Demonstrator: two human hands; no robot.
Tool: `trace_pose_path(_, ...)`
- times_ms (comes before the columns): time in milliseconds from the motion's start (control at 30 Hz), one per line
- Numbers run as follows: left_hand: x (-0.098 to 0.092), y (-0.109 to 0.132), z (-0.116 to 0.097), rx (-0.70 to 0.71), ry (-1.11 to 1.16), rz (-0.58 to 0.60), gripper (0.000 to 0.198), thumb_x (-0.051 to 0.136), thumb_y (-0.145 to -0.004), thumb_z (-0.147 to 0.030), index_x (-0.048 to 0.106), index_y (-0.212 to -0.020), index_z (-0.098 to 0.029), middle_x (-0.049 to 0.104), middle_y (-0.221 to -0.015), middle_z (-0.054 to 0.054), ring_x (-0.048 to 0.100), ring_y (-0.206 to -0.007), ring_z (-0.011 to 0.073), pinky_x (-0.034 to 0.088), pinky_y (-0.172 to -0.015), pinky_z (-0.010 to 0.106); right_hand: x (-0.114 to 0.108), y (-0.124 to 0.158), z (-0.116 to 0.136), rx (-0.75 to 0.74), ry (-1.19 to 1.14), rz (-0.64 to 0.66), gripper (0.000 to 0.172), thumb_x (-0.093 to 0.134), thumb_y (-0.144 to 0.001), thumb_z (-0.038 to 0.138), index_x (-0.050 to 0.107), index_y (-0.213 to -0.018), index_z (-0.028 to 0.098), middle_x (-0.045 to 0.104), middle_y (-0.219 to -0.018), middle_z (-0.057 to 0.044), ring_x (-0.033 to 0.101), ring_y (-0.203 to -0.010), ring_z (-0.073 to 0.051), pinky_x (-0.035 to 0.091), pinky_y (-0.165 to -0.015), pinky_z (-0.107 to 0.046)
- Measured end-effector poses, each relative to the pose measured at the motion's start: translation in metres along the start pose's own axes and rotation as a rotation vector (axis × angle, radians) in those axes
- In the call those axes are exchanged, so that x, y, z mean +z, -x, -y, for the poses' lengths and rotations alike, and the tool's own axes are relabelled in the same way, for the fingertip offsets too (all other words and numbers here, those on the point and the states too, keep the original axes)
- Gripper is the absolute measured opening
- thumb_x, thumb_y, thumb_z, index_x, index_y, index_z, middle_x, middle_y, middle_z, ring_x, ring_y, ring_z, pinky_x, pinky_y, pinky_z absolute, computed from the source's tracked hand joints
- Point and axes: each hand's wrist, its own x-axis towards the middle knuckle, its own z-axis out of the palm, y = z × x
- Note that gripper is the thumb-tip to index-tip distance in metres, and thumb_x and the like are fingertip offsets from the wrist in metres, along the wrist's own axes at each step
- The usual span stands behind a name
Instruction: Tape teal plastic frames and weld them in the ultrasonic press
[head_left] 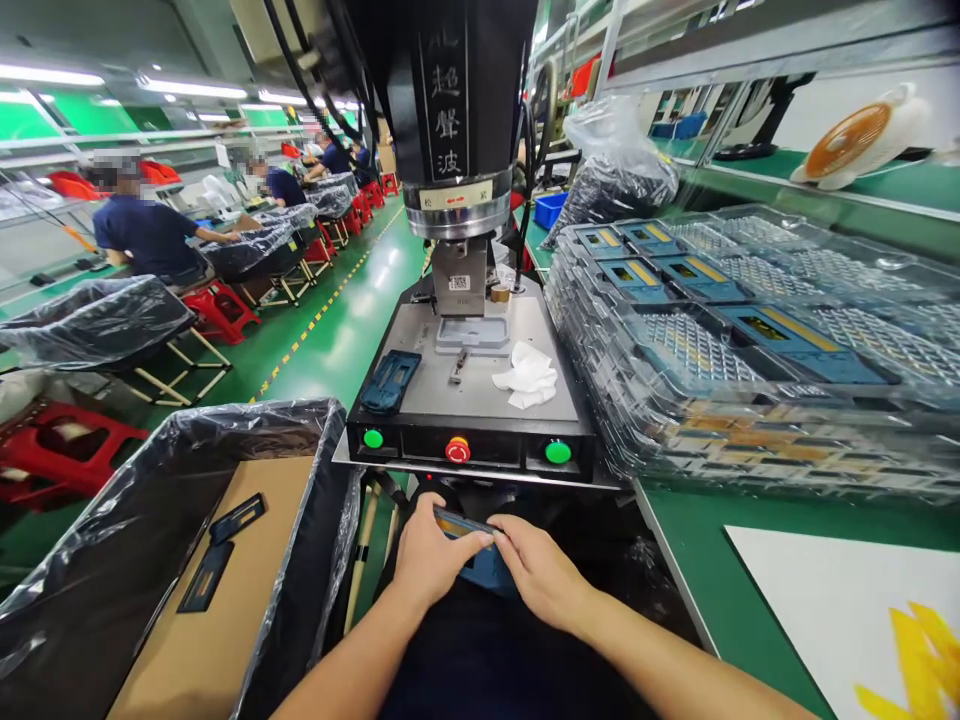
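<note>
Both my hands grip a dark blue plastic housing [484, 572] low in front of the machine, close to my lap. My left hand [433, 552] wraps its left side, thumb lying across the top. On the other side my right hand [541, 572] pinches the upper edge, its thumb close to the left one. A yellowish strip shows on the part between the hands. Beyond them stands an ultrasonic welding machine with a metal horn [459, 280] above a grey fixture [471, 336]. A dark blue housing [391, 382] lies at the left of its metal bed.
On the machine's front are green buttons [558, 452] and a red stop button [457, 449]. A white cloth [526, 376] lies on its bed. Stacked clear trays [757, 400] hold blue parts at right. A plastic-lined bin [180, 425] at left contains two dark frames [206, 577]. People sit far left.
</note>
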Motion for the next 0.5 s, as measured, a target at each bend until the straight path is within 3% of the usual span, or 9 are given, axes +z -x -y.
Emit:
trace_pose_path(100,-0.005,0.000,0.002,0.028,0.063,-0.024,0.073,0.082,-0.045,-0.053,0.056,-0.104,-0.020,0.064,-0.092,0.007,0.060,-0.085,0.0254,0.042,-0.074,0.034,0.005,0.000,-0.003,-0.038,-0.045,-0.022,0.033,0.034,-0.093,0.028,0.058,-0.114,0.018,0.065,-0.110,-0.011,0.061,-0.101,-0.021,0.046,-0.091,-0.037)
trace_pose_path(233,-0.005,-0.006,0.015,-0.019,0.440,0.065,0.049,0.073,-0.064,-0.049,0.060,-0.099,-0.019,0.060,-0.076,0.000,0.056,-0.060,0.0139,0.042,-0.060,0.027,0.005,-0.007,-0.009,0.058,-0.078,-0.018,0.032,0.036,-0.092,0.028,0.059,-0.114,0.020,0.065,-0.110,-0.007,0.061,-0.100,-0.020,0.047,-0.092,-0.036)
trace_pose_path(367,-0.004,-0.007,0.025,-0.089,0.645,0.115,0.047,0.059,-0.077,-0.053,0.057,-0.106,-0.016,0.056,-0.065,-0.004,0.052,-0.048,0.0088,0.039,-0.048,0.022,0.000,-0.010,-0.009,0.008,-0.039,-0.035,0.032,0.044,-0.091,0.032,0.058,-0.117,0.019,0.062,-0.111,-0.008,0.059,-0.102,-0.019,0.047,-0.093,-0.035)
trace_pose_path(500,-0.011,-0.007,0.027,-0.101,0.743,0.089,0.049,0.062,-0.075,-0.053,0.057,-0.106,-0.015,0.056,-0.064,-0.004,0.053,-0.049,0.0078,0.039,-0.049,0.020,-0.007,-0.005,-0.003,-0.212,0.107,-0.019,0.064,0.064,-0.079,0.039,0.044,-0.135,0.018,0.048,-0.130,-0.013,0.047,-0.120,-0.024,0.041,-0.102,-0.040)
